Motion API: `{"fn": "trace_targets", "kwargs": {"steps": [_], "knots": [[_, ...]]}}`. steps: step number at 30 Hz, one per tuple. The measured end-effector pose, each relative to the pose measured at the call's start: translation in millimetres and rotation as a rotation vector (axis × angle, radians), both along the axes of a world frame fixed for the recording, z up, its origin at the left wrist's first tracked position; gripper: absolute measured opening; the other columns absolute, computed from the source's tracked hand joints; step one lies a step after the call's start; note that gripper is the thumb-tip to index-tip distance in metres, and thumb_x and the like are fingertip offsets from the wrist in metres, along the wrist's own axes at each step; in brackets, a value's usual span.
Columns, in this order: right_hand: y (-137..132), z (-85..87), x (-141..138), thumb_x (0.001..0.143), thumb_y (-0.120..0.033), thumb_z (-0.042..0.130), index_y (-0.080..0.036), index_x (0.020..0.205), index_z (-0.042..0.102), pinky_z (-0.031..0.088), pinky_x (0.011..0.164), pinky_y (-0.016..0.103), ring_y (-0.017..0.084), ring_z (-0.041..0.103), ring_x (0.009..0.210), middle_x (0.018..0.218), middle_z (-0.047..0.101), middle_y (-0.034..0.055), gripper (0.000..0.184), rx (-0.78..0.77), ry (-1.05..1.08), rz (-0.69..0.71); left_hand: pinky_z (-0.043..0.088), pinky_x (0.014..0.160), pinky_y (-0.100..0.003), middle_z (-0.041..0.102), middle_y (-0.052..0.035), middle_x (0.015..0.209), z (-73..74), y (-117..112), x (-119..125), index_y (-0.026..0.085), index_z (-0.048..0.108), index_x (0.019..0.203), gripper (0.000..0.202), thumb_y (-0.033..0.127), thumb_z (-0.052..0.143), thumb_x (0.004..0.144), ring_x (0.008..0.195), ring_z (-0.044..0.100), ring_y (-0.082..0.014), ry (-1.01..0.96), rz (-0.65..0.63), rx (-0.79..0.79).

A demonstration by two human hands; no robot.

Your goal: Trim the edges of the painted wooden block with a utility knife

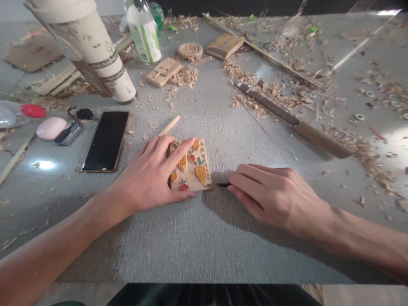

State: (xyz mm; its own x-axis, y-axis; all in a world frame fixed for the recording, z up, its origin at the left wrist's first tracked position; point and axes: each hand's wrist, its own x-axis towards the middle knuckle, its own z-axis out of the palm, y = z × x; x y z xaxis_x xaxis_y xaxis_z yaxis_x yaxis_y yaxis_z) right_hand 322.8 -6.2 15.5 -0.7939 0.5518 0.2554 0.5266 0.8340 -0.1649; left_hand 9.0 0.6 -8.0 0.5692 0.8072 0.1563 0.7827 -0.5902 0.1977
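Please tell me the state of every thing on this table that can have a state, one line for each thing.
left hand: flat, pressing on the carved block
carved block: lying flat, painted carrots and strawberries facing up
right hand: closed on a thin dark tool
thin dark tool: tip at the block's right edge
phone: screen dark
large knife: lying flat, untouched
bottle: upright

Both forearms bare, no sleeves; dark, perhaps green, garment below.

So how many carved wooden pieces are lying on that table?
4. One painted block under the left hand; three unpainted at the back: a flat block, a round one and a squarish one. Shavings may hide more.
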Motion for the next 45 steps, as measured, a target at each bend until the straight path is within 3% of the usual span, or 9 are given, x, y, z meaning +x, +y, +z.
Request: {"fn": "trace_targets", "kwargs": {"steps": [4,9,14,21,29,33,39,45], "knots": [[0.0,0.3,-1.3,0.113,-0.022,0.049,-0.017,0.089,0.071,0.037,0.056,0.032,0.013,0.058,0.066,0.081,0.063,0.0010,0.033,-0.064,0.025,0.083,0.055,0.108,-0.063,0.056,-0.0211,0.136,0.1,0.7,0.5,0.018,0.036,0.173,0.117,0.081,0.078,0.084,0.125,0.056,-0.0432,0.028,0.005,0.030],[-0.1,-0.9,-0.4,0.113,-0.022,0.051,-0.015,0.094,0.073,0.032,0.054,0.033,0.014,0.058,0.065,0.083,0.065,0.0021,0.030,0.037,0.001,-0.082,0.054,0.107,-0.064,0.056,-0.0219,0.136,-1.1,0.0,0.8,0.017,0.036,0.173,0.118,0.084,0.075,0.084,0.124,0.056,-0.0438,0.052,0.011,0.056],[-2.8,-2.4,-2.2,0.112,-0.021,0.051,-0.016,0.092,0.072,0.030,0.053,0.033,0.014,0.058,0.064,0.081,0.063,0.0017,0.029,0.041,-0.008,-0.109,0.053,0.111,-0.061,0.057,-0.0211,0.136,-0.8,-1.8,2.3,0.017,0.040,0.171,0.115,0.082,0.077,0.084,0.125,0.056,-0.0425,0.050,0.028,0.071],[-3.0,-0.6,-2.9,0.113,-0.022,0.049,-0.017,0.090,0.070,0.034,0.056,0.032,0.013,0.058,0.065,0.082,0.063,0.0008,0.031,-0.101,0.023,0.018,0.053,0.109,-0.063,0.058,-0.0225,0.134,0.1,-2.0,4.2,0.013,0.043,0.169,0.114,0.081,0.078,0.084,0.125,0.056,-0.0439,0.033,0.030,0.086],[-1.6,-1.2,-0.6,0.112,-0.022,0.052,-0.017,0.092,0.071,0.031,0.055,0.033,0.015,0.059,0.067,0.082,0.063,0.0018,0.029,-0.006,-0.010,-0.128,0.053,0.110,-0.064,0.058,-0.0224,0.134,-0.3,-1.6,4.4,0.014,0.043,0.169,0.115,0.080,0.080,0.082,0.125,0.056,-0.0441,0.043,0.037,0.081],[-1.6,-0.6,-0.8,0.113,-0.023,0.051,-0.016,0.094,0.072,0.032,0.055,0.033,0.014,0.059,0.068,0.084,0.064,0.0022,0.029,-0.021,-0.012,-0.093,0.052,0.110,-0.063,0.058,-0.0218,0.134,0.1,-1.8,4.8,0.014,0.042,0.169,0.113,0.081,0.076,0.085,0.126,0.056,-0.0439,0.045,0.039,0.081],[4.0,3.1,3.0,0.113,-0.023,0.048,-0.018,0.093,0.072,0.035,0.059,0.032,0.014,0.059,0.069,0.084,0.065,0.0023,0.031,-0.161,-0.005,-0.010,0.051,0.111,-0.062,0.058,-0.0196,0.134,-0.9,-2.3,4.9,0.020,0.040,0.171,0.114,0.087,0.073,0.084,0.126,0.056,-0.0431,0.028,0.058,0.064],[6.0,0.2,2.5,0.115,-0.024,0.048,-0.017,0.096,0.072,0.034,0.059,0.032,0.014,0.059,0.069,0.084,0.066,0.0030,0.031,-0.056,-0.004,-0.072,0.052,0.110,-0.063,0.058,-0.0212,0.134,-1.1,-2.2,4.4,0.018,0.039,0.171,0.115,0.088,0.071,0.085,0.124,0.057,-0.0438,0.039,0.048,0.064]]}}
